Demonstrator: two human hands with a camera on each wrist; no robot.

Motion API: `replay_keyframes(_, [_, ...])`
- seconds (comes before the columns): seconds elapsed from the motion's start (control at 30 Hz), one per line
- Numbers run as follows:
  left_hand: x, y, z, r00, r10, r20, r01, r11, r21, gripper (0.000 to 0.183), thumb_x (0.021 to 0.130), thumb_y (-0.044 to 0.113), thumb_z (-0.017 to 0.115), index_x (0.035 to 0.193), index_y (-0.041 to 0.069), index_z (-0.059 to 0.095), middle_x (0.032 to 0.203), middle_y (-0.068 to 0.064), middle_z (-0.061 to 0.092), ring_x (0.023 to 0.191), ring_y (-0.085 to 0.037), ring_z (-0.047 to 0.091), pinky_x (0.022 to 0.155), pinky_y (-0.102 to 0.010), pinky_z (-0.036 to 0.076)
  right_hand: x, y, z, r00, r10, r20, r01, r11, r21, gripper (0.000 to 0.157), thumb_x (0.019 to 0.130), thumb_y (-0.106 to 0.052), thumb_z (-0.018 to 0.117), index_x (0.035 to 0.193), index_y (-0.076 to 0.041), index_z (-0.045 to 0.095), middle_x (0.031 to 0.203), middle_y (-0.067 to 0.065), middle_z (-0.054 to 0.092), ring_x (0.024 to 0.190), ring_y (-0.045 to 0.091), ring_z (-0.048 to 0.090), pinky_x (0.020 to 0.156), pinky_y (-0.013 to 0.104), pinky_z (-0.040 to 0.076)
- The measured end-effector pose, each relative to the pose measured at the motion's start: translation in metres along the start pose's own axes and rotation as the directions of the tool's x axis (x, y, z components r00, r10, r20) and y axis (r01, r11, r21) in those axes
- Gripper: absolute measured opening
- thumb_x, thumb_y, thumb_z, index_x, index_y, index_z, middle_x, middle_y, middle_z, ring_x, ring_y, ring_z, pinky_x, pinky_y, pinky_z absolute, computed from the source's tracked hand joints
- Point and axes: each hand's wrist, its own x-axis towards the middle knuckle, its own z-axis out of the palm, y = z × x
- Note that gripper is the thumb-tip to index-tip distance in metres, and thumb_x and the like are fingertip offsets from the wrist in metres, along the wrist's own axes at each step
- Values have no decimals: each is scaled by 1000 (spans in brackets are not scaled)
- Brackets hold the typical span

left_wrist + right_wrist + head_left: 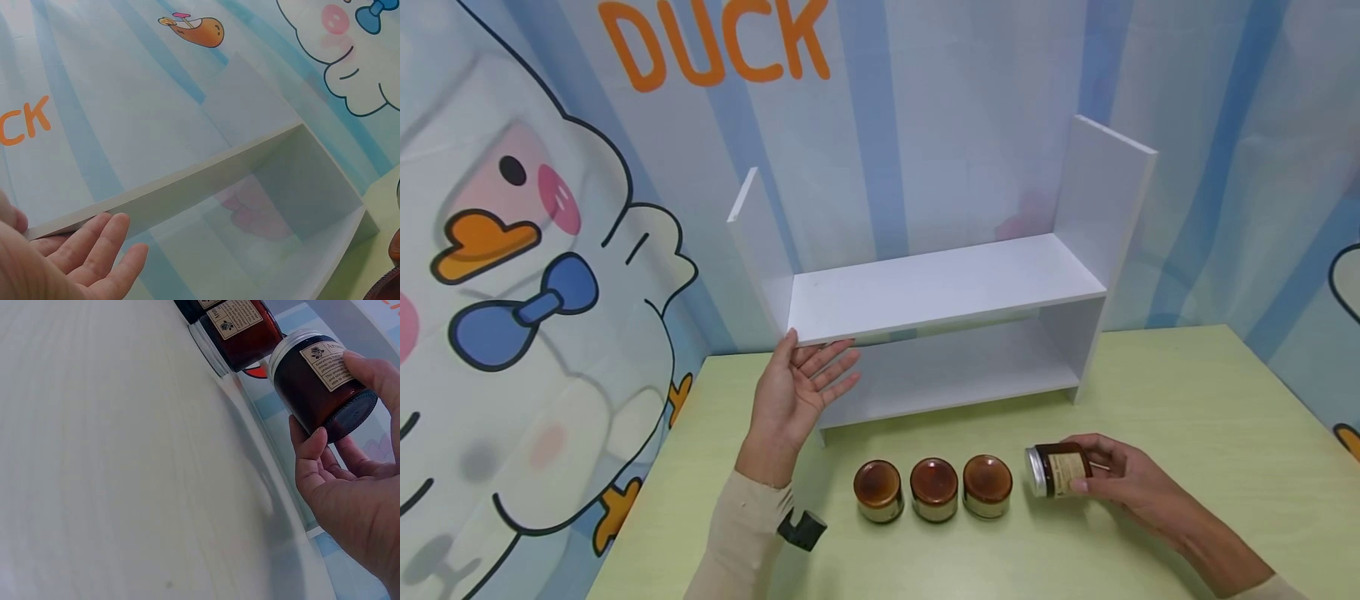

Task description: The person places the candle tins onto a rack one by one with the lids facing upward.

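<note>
A white two-tier shelf [947, 287] stands on the table against the backdrop. My left hand [793, 387] is at the front left corner of its upper board, palm up. In the left wrist view the thumb [14, 215] lies above the board's edge and the fingers [106, 250] extend beneath it. My right hand [1120, 471] holds an amber glass candle jar [1063, 471], tipped sideways, its silver lid toward the left. Thumb and fingers grip it near its base. Left of it, three similar jars [934, 490] stand upside down in a row.
The pale green table [1195, 400] carries the shelf and jars. Behind hangs a blue striped cloth backdrop [925, 125] with duck cartoons. The shelf's tall side panels [1101, 200] rise above the upper board. A small black camera [805, 530] sits on my left wrist.
</note>
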Motion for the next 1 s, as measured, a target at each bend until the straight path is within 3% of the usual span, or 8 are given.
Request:
replay_keyframes(0.43, [1,0,-1,1000,-2,-1,2,1000,-10,53,111,45,40,139,1,51,120,-15,74,112,-30,71,102,-53,51,0,1,0,1000,5,1,-5,1000,-28,41,99,-3,62,139,-10,52,130,-4,63,115,15,64,90,36,58])
replay_keyframes(0.77, [0,-1,-1,1000,1,-2,-1,1000,-8,53,110,45,40,139,1,51,137,-23,61,113,-31,71,102,-54,51,0,1,1,1000,24,-13,-24,998,-66,43,98,-6,64,139,-4,50,131,-2,61,116,15,64,91,37,57])
replay_keyframes(1.0, [0,0,-2,1000,1,4,-1,1000,-1,55,110,45,40,141,1,49,134,-21,64,113,-31,71,101,-53,52,0,1,0,1000,13,-2,-13,999,-46,40,99,-4,63,138,-8,53,129,-3,62,113,15,64,89,36,58])
